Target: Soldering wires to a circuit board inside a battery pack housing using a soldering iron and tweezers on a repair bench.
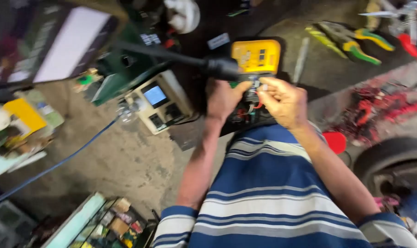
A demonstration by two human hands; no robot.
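A yellow handheld meter (256,56) lies at the top centre, with a dark opened base full of wires (245,113) below it. My left hand (222,98) rests on the left side of that base, thumb reaching toward a small part between the hands. My right hand (284,102) pinches that small light part (259,86) at the fingertips just under the yellow meter. A black cable with a thick plug (220,68) crosses in from the upper left and ends beside my left hand. The image is motion-blurred.
A beige box with a small screen (158,103) stands left of the hands. Pliers with yellow-green handles (351,43) lie upper right, red wires (383,108) at the right, a tyre (394,160) lower right. A blue cable (57,163) runs across the concrete floor; a parts tray (109,222) sits bottom left.
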